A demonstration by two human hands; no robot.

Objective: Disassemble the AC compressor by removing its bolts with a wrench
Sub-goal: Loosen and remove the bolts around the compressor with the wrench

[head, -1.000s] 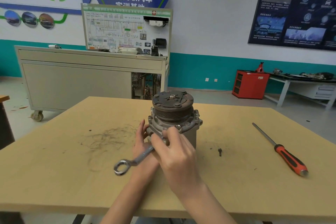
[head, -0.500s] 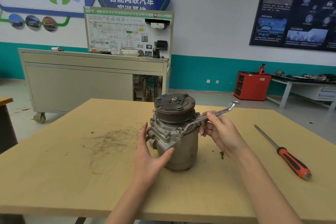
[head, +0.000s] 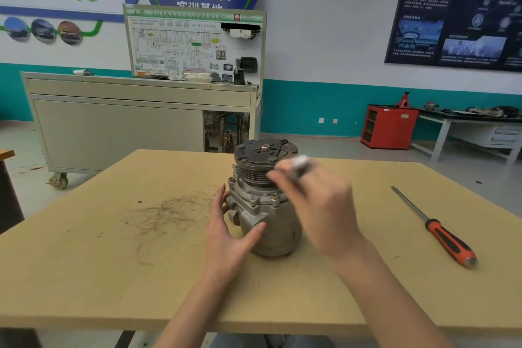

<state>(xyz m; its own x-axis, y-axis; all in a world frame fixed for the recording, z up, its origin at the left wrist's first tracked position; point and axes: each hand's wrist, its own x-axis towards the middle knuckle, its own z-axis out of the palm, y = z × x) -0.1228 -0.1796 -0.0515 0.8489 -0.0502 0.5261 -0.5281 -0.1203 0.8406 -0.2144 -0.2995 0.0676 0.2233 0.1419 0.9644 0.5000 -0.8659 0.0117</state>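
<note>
Two things lie loose on the table (head: 84, 277) away from our hands. Well out to the right of the right hand (head: 322, 206) is a long tool (head: 440, 234) with a round steel shank and an orange-and-black handle, lying flat and apart from everything else. Left of the left hand (head: 226, 237) a tangle of dark scribbled marks (head: 166, 215) covers the board. Far beyond both hands stand a grey wheeled training bench (head: 113, 127) carrying a wiring-diagram panel (head: 195, 42), and a red cabinet (head: 388, 126). Our right hand crosses in front of the compressor's right side and hides part of it; motion blur smears the hand.

We see a table of pale, matte fibreboard with a plain cut edge. The compressor (head: 274, 229) stands upright between the hands, a dull grey cast-metal cylinder. On top sit a dark ribbed pulley (head: 254, 172) and a flat clutch plate (head: 254, 150) with a nut (head: 265, 147) at its centre. Hex bolts (head: 274, 197) stud the flange (head: 254, 195) beneath the pulley.

Our left hand lies open, fingers straight along the housing's left flank, thumb pressed on its front. Our right hand curls around a wrench (head: 299, 164) whose bright end sticks out above the fingers, too blurred for us to tell whether it sits on a bolt
</note>
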